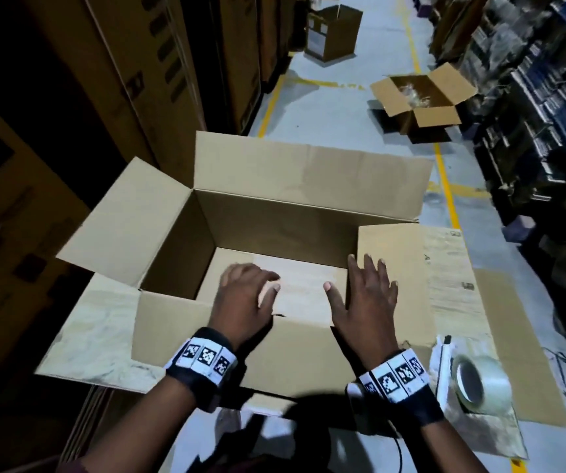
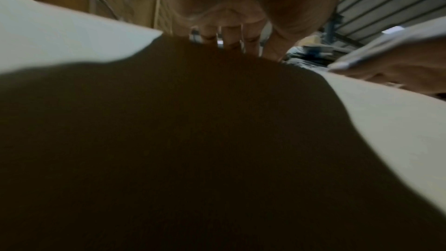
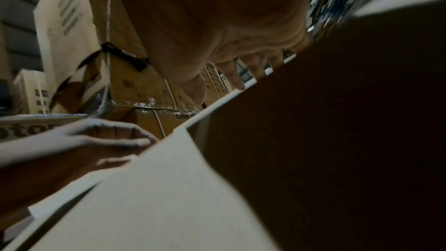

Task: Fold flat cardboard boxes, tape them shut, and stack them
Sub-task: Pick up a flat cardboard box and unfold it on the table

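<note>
Large brown corrugated cardboard box [image 1: 274, 233] stands erected on flattened cardboard sheets [image 1: 513, 336] laid over the grey warehouse floor [image 1: 326, 107]. All four top flaps are up or splayed outward.

Left hand [image 1: 244, 302] reaches over the near flap [image 1: 291, 356], fingers [image 1: 240, 271] loosely curled, holding nothing. Right hand [image 1: 365, 298] lies beside it, fingers [image 1: 370, 268] spread and straight, touching the right flap [image 1: 390, 247]; nothing gripped.

Clear roll of packing tape [image 1: 483, 384] sits just right of the box, untouched.

Judgement: folding step in hand, the top not yet closed. Next move likely calls for pressing the short flaps inward, then the long ones, before fetching tape. Other open brown boxes [image 1: 421, 97] stand farther down the aisle.
</note>
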